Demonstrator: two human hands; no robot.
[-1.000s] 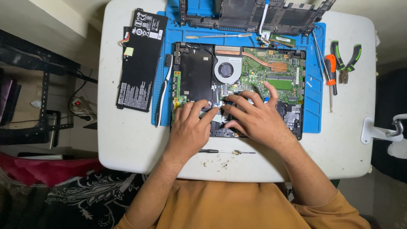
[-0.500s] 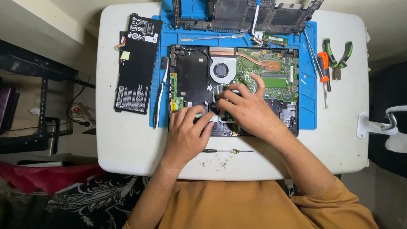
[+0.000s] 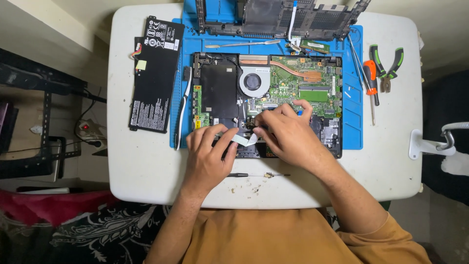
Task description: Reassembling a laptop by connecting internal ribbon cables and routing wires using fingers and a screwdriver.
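On the opened black laptop base with its bare green circuit board point(image 3: 293, 88), which lies on a blue rubber work mat point(image 3: 352, 127) on the white table point(image 3: 141, 166), both hands meet at the front middle of the base, just below the round grey cooling fan point(image 3: 254, 82). The left hand point(image 3: 210, 156) has its grip pinching the end of a thin, flat white ribbon cable point(image 3: 243, 139) between thumb and forefinger; the right hand point(image 3: 288, 134) curls over the cable's other end, fingertips pressed together at the board, though what they pinch there is hidden. Such a cable looks nearly weightless, limp and easily creased, so it is probably best held flat by its stiffened end, not by the middle. Left of the base lies a long black battery pack point(image 3: 154, 73); right of it, an orange-handled screwdriver point(image 3: 371, 78) and green-handled pliers point(image 3: 387, 63); in front of it, a slim black screwdriver point(image 3: 254, 174).
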